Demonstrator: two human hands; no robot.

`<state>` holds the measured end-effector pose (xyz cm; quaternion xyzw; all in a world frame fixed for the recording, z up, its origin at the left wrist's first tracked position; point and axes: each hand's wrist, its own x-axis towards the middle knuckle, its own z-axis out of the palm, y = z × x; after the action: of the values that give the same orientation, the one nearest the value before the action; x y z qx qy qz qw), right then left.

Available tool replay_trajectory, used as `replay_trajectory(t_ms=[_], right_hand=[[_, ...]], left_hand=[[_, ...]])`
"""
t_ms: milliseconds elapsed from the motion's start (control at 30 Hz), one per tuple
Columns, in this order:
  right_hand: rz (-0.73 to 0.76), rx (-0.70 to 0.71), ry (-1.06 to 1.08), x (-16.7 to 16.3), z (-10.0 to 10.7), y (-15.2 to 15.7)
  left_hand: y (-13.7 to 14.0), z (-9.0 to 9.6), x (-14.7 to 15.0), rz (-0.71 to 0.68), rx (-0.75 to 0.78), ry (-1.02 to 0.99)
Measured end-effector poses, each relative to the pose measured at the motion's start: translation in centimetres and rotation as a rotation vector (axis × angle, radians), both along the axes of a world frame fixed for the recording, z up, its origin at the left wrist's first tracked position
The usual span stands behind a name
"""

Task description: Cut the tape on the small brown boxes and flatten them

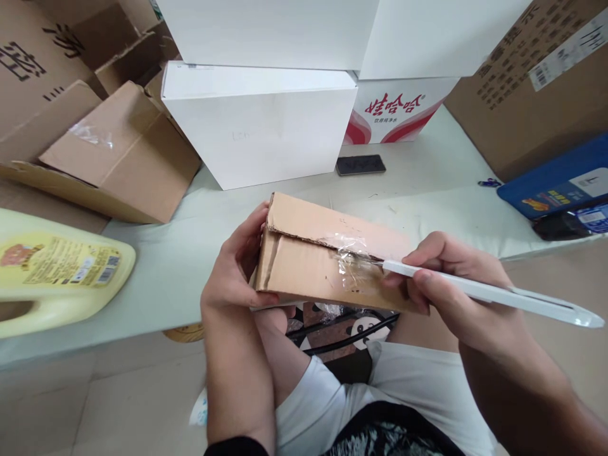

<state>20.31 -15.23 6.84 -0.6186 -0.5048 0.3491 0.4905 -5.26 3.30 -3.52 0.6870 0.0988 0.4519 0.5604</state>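
A small brown cardboard box (304,263) is held tilted over my lap, near the table's front edge. My left hand (237,266) grips its left end, thumb below and fingers around the back. Clear tape (349,259), torn and wrinkled, lies across the seam between the top flaps. In my right hand (451,278) is a slim white utility knife (479,288), pinched between thumb and fingers. The knife's tip is at the seam beside the tape. Some of my right fingers also rest against the box's right end.
Behind the box, white boxes (266,133) are stacked on the pale table (166,285), with a dark phone (361,165) beside them. An opened carton (128,152) and a yellow jug (66,272) stand left. A blue package (560,177) and dark bottle (570,220) lie right.
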Motion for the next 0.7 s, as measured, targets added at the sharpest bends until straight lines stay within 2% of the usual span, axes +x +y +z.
replay_trajectory(t_ms=[133,267,333,400,467,533,567,600,700], right_hand=[[-0.027,0.013,0.087,0.4,-0.4,-0.1],[0.008,0.178,0.286,1.7,0.4,-0.1],[-0.091,0.273,0.355,2.6,0.8,0.2],[-0.335,0.345,0.309,3.8,0.2,0.9],[-0.535,0.363,0.114,5.0,-1.8,2.2],[-0.567,0.242,-0.260,6.3,-4.6,3.5],[-0.424,0.074,-0.454,6.9,-6.2,4.1],[-0.347,0.000,-0.502,7.5,-7.7,4.5],[-0.262,-0.103,-0.585,8.6,-11.1,5.0]], left_hand=[[-0.1,-0.1,-0.3,0.015,-0.020,-0.022],[-0.2,-0.4,-0.8,0.037,-0.037,-0.073],[-0.1,-0.7,-0.9,0.040,-0.018,-0.092],[0.1,-1.0,-0.6,0.024,0.020,-0.130],[0.3,-1.1,-0.3,0.003,0.045,-0.146],[0.4,-0.9,-0.1,-0.002,0.047,-0.125],[0.4,-0.8,0.0,0.003,0.038,-0.106],[0.4,-0.8,0.0,0.008,0.029,-0.092],[0.5,-0.9,-0.2,0.005,0.037,-0.102]])
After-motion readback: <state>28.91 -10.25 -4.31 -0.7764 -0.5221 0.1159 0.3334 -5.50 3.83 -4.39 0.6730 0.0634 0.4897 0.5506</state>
